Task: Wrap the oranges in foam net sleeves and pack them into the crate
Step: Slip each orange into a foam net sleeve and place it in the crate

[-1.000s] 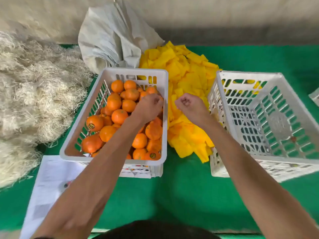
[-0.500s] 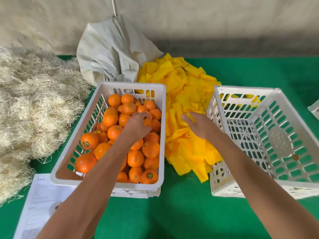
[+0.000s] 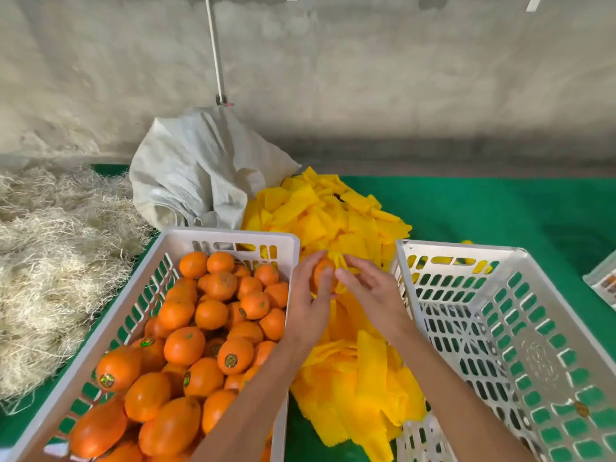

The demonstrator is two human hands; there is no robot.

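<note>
Your 2 crates are white moulded plastic with slotted walls: the left crate (image 3: 230, 236) looks smooth and faintly glossy, and so does the right crate (image 3: 460, 250). The oranges (image 3: 213, 315) have shiny, finely dimpled peel, some with glossy round stickers. The pile of sleeves (image 3: 336, 221) beside you is yellow foam net, matt and ridged. The table cover (image 3: 500, 211) looks like green felt, matt and fuzzy. The sack (image 3: 200, 175) is coarse woven fabric, the straw (image 3: 56, 261) dry and wiry, the wall (image 3: 366, 68) rough plaster.

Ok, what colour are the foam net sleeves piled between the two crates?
Bright yellow. The head view shows the foam net sleeves plainly, heaped on the green table cover.
</note>
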